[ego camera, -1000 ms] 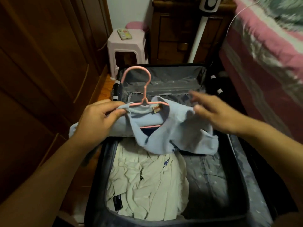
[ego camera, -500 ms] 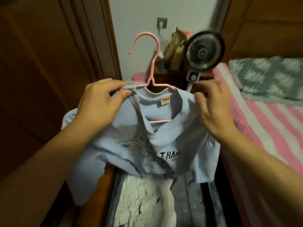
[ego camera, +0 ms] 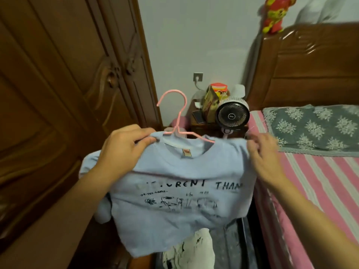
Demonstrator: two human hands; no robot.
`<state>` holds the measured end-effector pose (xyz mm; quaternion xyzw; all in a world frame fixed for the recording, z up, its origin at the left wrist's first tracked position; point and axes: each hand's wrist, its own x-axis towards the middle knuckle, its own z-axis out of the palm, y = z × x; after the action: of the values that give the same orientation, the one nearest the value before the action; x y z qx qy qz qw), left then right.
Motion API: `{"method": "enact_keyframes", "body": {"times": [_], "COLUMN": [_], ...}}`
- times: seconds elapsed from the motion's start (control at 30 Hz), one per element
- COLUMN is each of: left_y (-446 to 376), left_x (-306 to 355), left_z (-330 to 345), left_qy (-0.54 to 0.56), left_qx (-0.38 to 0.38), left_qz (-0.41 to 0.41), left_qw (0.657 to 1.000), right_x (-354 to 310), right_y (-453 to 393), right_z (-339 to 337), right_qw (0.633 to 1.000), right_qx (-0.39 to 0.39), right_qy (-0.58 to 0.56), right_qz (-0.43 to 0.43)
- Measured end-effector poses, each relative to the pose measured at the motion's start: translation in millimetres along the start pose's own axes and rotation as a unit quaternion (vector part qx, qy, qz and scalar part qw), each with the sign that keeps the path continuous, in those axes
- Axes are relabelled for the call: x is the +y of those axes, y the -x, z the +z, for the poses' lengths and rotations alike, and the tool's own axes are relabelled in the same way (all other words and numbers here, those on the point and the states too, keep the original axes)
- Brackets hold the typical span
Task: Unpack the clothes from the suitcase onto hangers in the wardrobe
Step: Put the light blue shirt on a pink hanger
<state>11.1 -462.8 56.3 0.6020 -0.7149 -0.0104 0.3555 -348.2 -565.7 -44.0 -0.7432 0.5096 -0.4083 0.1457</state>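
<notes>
A light blue T-shirt (ego camera: pixel 174 206) with dark print hangs spread out on a pink hanger (ego camera: pixel 179 113), whose hook rises above the collar. My left hand (ego camera: pixel 124 152) grips the shirt's left shoulder together with the hanger arm. My right hand (ego camera: pixel 262 158) pinches the shirt's right shoulder, blurred by motion. Below the shirt, a cream garment (ego camera: pixel 188 249) lies in the open suitcase (ego camera: pixel 233 247), mostly hidden by the shirt. The brown wooden wardrobe (ego camera: pixel 64 94) stands on the left with its doors closed.
A bed with a pink striped sheet (ego camera: pixel 320 191) and a grey patterned pillow runs along the right. A small fan (ego camera: pixel 232 115) and a cluttered nightstand stand at the back, under a wall socket. A wooden headboard rises at the back right.
The shirt has been lifted higher and pulled flat across the hanger, so its front print now shows. My right hand moved out to the right shoulder. The camera tilted up.
</notes>
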Motion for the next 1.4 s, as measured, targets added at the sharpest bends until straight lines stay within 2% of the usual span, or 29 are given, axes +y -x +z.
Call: {"method": "enact_keyframes", "body": {"times": [0.07, 0.13, 0.23, 0.33, 0.37, 0.43, 0.5, 0.57, 0.6, 0.67, 0.8, 0.87, 0.93, 1.03, 1.13, 1.2, 1.27, 1.4], "left_y": [0, -1, -3, -3, 1, 19, 45, 64, 68, 70, 59, 37, 12, -9, -6, 2, 7, 2], "left_x": [20, 43, 76, 107, 113, 112, 99, 91, 86, 75, 82, 109, 148, 176, 164, 154, 149, 151], "left_z": [-6, -7, 0, 4, 2, -7, -12, -15, -17, -30, -63, -57, -41, -17, -13, -11, -6, -2], "left_qy": [0.042, 0.058, 0.060, 0.044, 0.018, -0.100, -0.163, -0.088, -0.032, 0.013, -0.063, -0.042, -0.018, -0.098, -0.150, -0.199, -0.255, -0.309], "left_qx": [0.017, 0.035, 0.036, 0.035, 0.045, 0.057, 0.070, 0.084, 0.089, 0.066, 0.012, 0.014, -0.037, -0.125, -0.086, -0.049, -0.012, 0.085], "left_qz": [-0.003, -0.016, -0.033, -0.018, -0.011, -0.028, -0.130, -0.267, -0.298, -0.293, -0.276, -0.221, -0.151, -0.103, -0.087, -0.070, -0.081, -0.047], "left_qw": [0.999, 0.998, 0.997, 0.998, 0.999, 0.993, 0.976, 0.956, 0.950, 0.954, 0.959, 0.974, 0.988, 0.982, 0.981, 0.976, 0.964, 0.946], "right_x": [-11, -34, -67, -80, -81, -77, -70, -67, -65, -58, -44, -49, -62, -76, -73, -67, -65, -75], "right_y": [-14, -28, -32, -34, -38, -49, -61, -74, -81, -96, -104, -97, -88, -84, -88, -88, -83, -81], "right_z": [-9, -17, -25, -36, -44, -58, -72, -84, -89, -98, -115, -112, -105, -100, -107, -113, -119, -122], "right_qw": [0.984, 0.961, 0.939, 0.938, 0.941, 0.947, 0.950, 0.946, 0.943, 0.933, 0.933, 0.935, 0.929, 0.918, 0.925, 0.938, 0.941, 0.923], "right_qx": [-0.098, -0.140, -0.129, -0.064, -0.044, -0.011, 0.008, 0.011, 0.013, 0.031, 0.057, 0.036, 0.016, -0.002, -0.042, -0.020, -0.035, -0.146], "right_qy": [0.061, 0.095, 0.105, 0.129, 0.133, 0.115, 0.091, 0.092, 0.103, 0.128, 0.110, 0.070, 0.057, 0.052, -0.076, -0.142, -0.120, 0.021], "right_qz": [-0.137, -0.221, -0.301, -0.315, -0.307, -0.299, -0.300, -0.310, -0.317, -0.334, -0.337, -0.346, -0.365, -0.393, -0.371, -0.315, -0.314, -0.355]}}
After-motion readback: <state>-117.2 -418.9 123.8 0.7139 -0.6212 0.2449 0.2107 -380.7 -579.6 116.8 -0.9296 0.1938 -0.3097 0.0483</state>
